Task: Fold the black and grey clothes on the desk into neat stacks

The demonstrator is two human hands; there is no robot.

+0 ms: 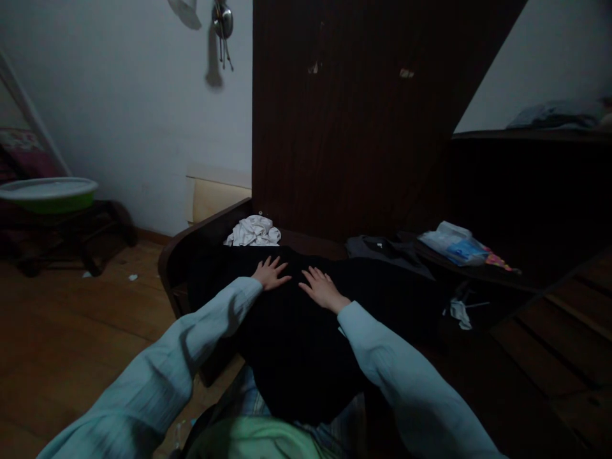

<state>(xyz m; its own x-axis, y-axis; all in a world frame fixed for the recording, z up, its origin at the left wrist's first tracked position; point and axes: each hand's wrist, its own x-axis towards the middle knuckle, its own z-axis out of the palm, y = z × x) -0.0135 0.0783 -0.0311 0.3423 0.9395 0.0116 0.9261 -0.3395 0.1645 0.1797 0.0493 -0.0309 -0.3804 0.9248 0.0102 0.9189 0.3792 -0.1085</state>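
A black garment (296, 338) is spread across a dark wooden surface (502, 382) in front of me. My left hand (270, 273) lies flat on its far part, fingers spread. My right hand (321, 288) rests flat beside it on the same cloth, fingers stretched out. Both arms are in light blue sleeves. Neither hand holds anything.
A crumpled white cloth (253, 232) lies just beyond the hands. A grey garment (382, 250) and a plastic bag (454, 243) sit to the right. A tall dark wooden panel (349, 115) stands behind. A green basin (48, 194) rests on a stand at left, above the wooden floor (71, 331).
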